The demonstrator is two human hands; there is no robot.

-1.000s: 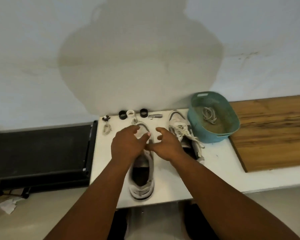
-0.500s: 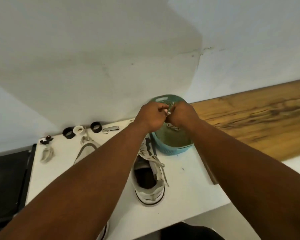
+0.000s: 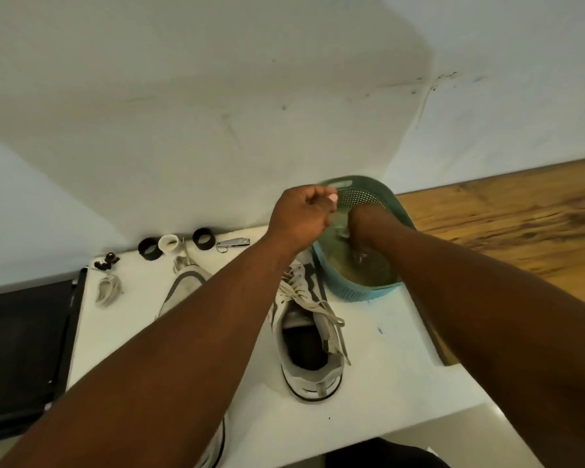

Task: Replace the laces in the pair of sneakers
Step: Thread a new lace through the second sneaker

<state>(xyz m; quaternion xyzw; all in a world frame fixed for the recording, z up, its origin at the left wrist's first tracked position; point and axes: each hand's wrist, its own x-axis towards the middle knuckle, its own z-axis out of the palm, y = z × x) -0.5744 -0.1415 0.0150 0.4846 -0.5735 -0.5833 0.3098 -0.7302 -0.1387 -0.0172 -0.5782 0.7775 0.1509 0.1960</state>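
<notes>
Arms cross the frame from the lower corners and meet at a basket (image 3: 358,288) right of centre. Left hand (image 3: 299,219) hovers at the basket's near-left rim, fingers curled and thumb tip pressed to a fingertip; whether it pinches a lace there is too blurred to tell. Right hand (image 3: 368,224) reaches down into the basket, knuckles up, fingers hidden among pale, blurred lace loops, so its grip cannot be told.

The basket is teal plastic, oval, with perforated walls and a slot handle at its far rim. It stands on a smooth white worktop (image 3: 402,359), against a pale wall. Just left of it, touching its side, lies a white sneaker (image 3: 313,339), heel toward the camera, dark inside, its flat pale lace loose and trailing over the right side. A second sneaker (image 3: 186,285), toe upward in the frame, lies further left, mostly hidden under the left forearm.

Along the wall at centre left sit two black rings (image 3: 148,248), a white ring (image 3: 168,243) between them, and a metal clipper (image 3: 232,244). A coiled lace (image 3: 108,290) lies at left, beside a black slab (image 3: 21,349). Wooden board (image 3: 520,224) fills the right.
</notes>
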